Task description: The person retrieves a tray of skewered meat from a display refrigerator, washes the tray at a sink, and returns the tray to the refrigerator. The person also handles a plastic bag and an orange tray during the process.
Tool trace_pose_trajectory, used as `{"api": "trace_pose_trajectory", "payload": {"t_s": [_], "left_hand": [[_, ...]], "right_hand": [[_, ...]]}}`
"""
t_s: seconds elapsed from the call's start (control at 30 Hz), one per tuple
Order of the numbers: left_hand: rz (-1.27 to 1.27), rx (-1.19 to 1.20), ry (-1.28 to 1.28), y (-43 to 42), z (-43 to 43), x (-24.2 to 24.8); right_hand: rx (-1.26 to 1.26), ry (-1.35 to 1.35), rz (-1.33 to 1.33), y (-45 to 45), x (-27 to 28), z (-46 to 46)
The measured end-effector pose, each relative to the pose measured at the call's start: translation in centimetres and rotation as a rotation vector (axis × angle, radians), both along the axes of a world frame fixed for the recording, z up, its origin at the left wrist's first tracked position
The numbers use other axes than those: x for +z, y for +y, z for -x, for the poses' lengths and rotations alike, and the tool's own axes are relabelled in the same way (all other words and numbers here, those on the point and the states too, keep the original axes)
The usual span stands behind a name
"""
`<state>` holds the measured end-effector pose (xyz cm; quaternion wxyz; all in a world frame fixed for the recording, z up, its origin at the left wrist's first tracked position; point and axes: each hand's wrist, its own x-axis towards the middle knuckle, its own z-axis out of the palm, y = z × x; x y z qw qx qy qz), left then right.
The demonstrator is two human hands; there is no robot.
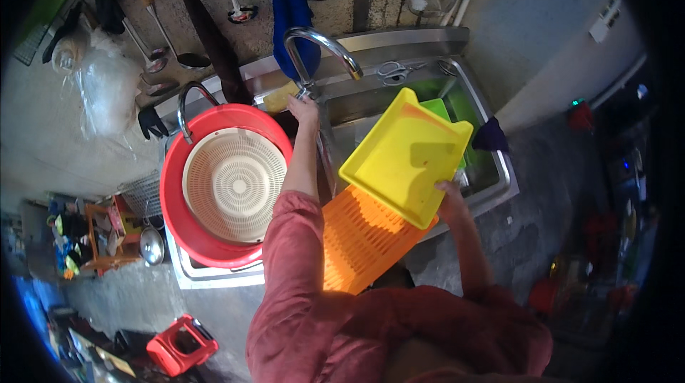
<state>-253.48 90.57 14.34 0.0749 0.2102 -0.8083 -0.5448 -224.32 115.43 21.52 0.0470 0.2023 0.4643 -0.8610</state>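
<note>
My left hand (305, 109) reaches forward to the base of a chrome gooseneck faucet (321, 35), its fingers at the handle. A yellow plastic tray (401, 161) is tilted over the right sink basin (356, 110), and my right hand (453, 201) grips its near right edge. Below the tray, an orange slotted plastic basket (364, 244) leans between the sink's front and my body. Whether my right hand touches the basket too, I cannot tell. No water stream shows at the spout.
Left of my forearm, a red basin (174, 206) holds a cream colander (241, 185) under a second faucet (184, 105). Scissors (395, 73) lie on the sink's back ledge near a yellow sponge (282, 98). A green container (438, 109) sits in the right basin. Ladles (241, 13) hang on the wall.
</note>
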Motion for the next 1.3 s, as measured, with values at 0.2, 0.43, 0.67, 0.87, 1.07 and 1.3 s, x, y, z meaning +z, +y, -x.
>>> {"api": "trace_pose_trajectory", "payload": {"t_s": [0.2, 0.43, 0.67, 0.87, 1.07, 1.3], "left_hand": [[0.139, 0.047, -0.074, 0.0, -0.4, 0.1], [0.142, 0.144, 0.026, -3.4, 3.1, -1.1], [0.100, 0.193, -0.010, -5.8, 4.3, -2.9], [0.119, 0.211, 0.236, -3.9, -1.2, -1.3], [-0.320, -0.066, 0.210, -0.8, -15.4, 2.6], [-0.699, -0.086, 0.015, 2.9, -27.6, 6.2]], "right_hand": [[0.181, 0.039, 0.116, 1.1, 0.6, 2.7], [0.262, -0.136, 0.092, 3.0, 0.3, 4.3], [0.334, -0.200, 0.068, 4.7, 0.0, 5.1], [0.465, -0.173, 0.123, 4.2, -0.6, 6.4], [0.463, -0.141, 0.167, 4.6, -0.5, 5.7], [0.450, -0.064, 0.066, 5.5, 0.9, 4.0]]}}
